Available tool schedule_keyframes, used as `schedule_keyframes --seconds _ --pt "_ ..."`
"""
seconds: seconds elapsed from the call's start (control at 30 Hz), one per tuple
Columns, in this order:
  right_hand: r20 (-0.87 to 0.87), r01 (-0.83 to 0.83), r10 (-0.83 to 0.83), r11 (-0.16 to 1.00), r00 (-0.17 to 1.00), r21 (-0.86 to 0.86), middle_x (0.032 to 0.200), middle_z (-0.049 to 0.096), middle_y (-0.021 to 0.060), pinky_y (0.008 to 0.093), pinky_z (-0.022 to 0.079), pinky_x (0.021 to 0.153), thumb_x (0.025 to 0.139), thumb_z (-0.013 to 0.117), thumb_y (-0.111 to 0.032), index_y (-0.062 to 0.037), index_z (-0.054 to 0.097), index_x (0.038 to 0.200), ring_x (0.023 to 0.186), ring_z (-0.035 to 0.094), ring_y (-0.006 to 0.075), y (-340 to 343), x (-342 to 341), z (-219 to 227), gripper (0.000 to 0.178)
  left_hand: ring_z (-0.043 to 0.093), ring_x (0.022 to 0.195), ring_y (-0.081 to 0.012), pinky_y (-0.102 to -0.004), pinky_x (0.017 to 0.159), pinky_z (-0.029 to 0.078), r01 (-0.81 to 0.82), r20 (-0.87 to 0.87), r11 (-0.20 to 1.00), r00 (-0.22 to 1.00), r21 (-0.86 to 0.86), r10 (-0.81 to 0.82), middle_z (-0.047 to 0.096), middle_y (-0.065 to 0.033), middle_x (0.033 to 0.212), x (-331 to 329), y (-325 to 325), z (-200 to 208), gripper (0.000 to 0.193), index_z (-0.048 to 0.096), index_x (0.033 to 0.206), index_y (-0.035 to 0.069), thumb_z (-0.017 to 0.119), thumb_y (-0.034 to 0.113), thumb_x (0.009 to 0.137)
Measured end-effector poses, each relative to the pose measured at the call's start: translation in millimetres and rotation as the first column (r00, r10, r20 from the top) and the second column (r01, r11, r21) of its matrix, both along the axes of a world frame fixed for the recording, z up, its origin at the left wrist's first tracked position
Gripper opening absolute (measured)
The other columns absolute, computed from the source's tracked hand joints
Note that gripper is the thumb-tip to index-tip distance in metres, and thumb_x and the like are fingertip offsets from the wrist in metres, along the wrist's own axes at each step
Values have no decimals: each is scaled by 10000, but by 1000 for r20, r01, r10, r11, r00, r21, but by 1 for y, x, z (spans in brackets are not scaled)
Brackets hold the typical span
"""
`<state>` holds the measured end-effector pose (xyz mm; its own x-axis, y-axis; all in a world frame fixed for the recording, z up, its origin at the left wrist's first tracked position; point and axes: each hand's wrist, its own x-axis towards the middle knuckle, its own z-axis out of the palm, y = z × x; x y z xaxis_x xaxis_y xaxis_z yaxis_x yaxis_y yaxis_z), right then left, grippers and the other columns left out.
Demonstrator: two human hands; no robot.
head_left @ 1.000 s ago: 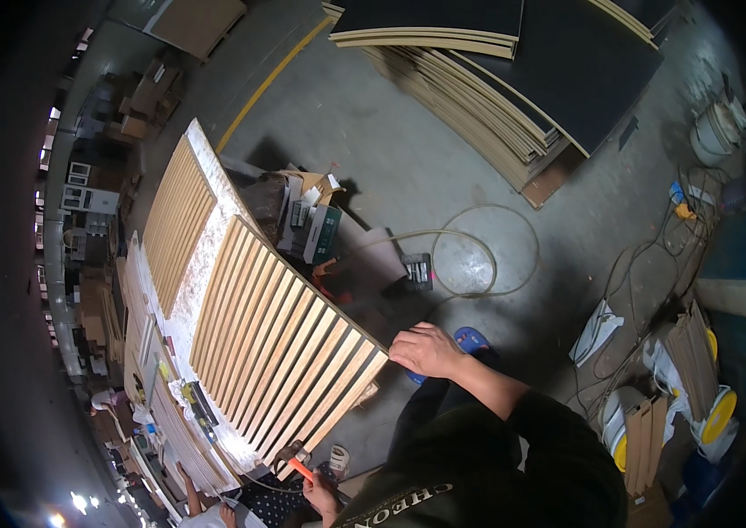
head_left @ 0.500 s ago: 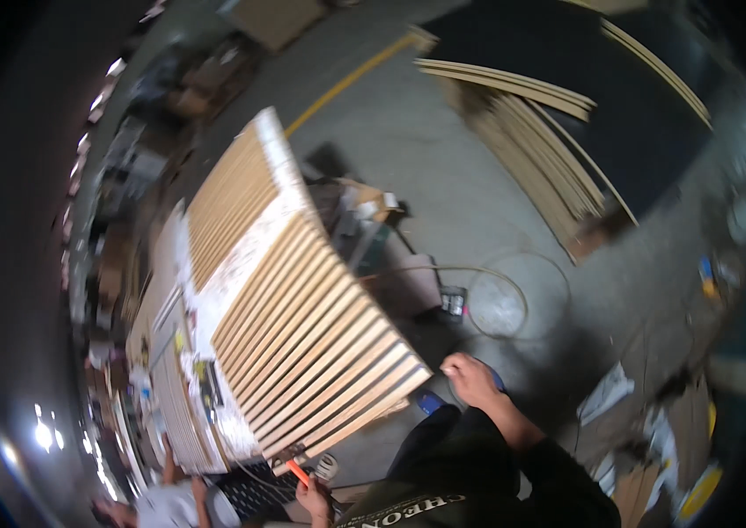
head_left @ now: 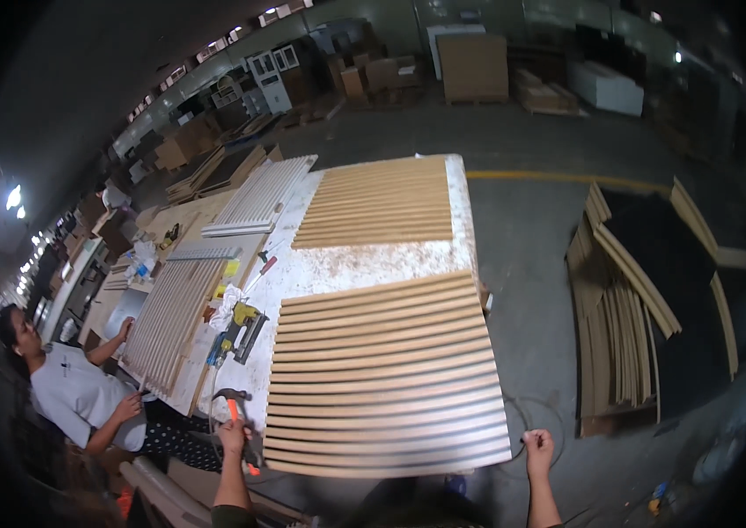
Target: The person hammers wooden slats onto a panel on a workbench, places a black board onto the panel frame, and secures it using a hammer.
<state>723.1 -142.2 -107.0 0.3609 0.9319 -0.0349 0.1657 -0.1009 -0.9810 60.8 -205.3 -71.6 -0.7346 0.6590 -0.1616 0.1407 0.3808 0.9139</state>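
A slatted wooden panel lies on the white work table in front of me. At its near left corner my left hand is closed round the orange handle of a claw hammer, dark head up. Beyond the panel's near right corner, my right hand hangs with curled fingers, apart from the panel; anything pinched in it is too small to make out. A yellow-and-black nail gun rests on the table left of the panel, near a red-handled screwdriver.
A second slatted panel lies farther back. On the left, a co-worker has their hands at another slatted panel. Black boards and wooden strips are stacked on the floor at right. A hose curls beside the table.
My view has swung up and levelled, bringing in the whole table and the far hall. The hammer stays in my left hand; my right hand stays by the panel's near right corner.
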Motion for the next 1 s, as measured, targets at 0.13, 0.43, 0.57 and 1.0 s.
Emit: schedule_keyframes --seconds 0.13,0.43,0.57,1.0 --pt "-200 -86 62 990 978 -115 721 538 -16 207 412 603 807 620 -163 -16 575 985 629 470 68 -2 -22 10 235 592 628 -211 -310 562 458 -82 -284 997 956 -7 77 602 -116 696 -61 15 -35 200 561 769 -25 541 163 836" --pt "62 0 25 931 998 -365 918 576 54 272 433 691 839 581 -218 -34 531 1153 775 507 143 -20 -50 36 367 554 697 -347 -405 612 436 -259 -481 877 876 -405 37 568 -228 781 70 -109 -147 336 570 937 21 439 327 892" --pt "13 -51 62 904 998 -425 1101 559 134 317 443 795 838 564 -223 15 466 1215 951 533 209 -15 -55 61 456 552 778 -316 -411 675 429 -202 78 963 973 -178 219 596 -200 842 103 -76 -121 482 558 977 -61 457 400 882" --pt "-320 -104 139 987 937 124 987 609 104 272 447 780 735 672 -238 41 584 1060 896 561 147 22 -42 182 437 510 634 -137 -285 573 430 -239 221 824 965 514 141 529 -44 726 79 4 133 242 520 821 16 543 256 835"
